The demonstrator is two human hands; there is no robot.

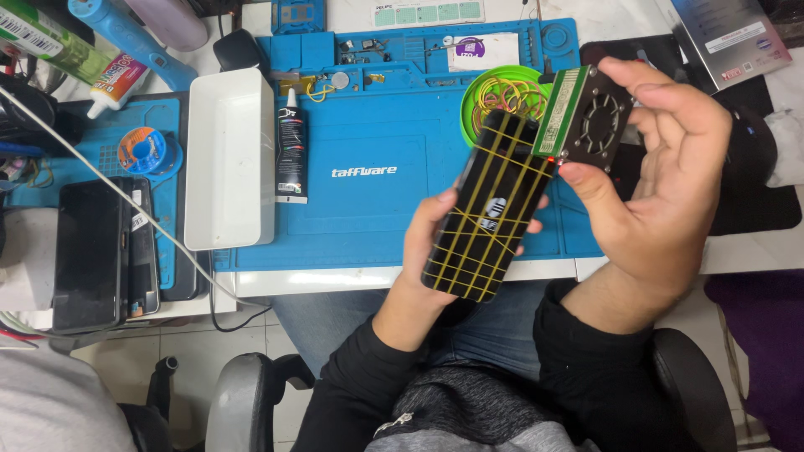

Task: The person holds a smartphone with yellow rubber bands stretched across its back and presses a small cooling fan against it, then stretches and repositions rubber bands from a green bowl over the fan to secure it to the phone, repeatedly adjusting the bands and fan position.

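Observation:
My left hand (429, 243) holds a black smartphone (490, 209) from below; the phone is wrapped with several yellow rubber bands in a grid. My right hand (666, 176) grips a small green and black device with a round fan (586, 117), pressed against the phone's upper end, where a tiny red light glows. Both are held above the front edge of a blue work mat (377, 134).
A green bowl of rubber bands (494, 92) sits behind the phone. On the mat lie a white rectangular tray (228, 159) and a black glue tube (291, 146). At left are stacked dark phones (100, 247), a solder spool (141, 149) and a white cable.

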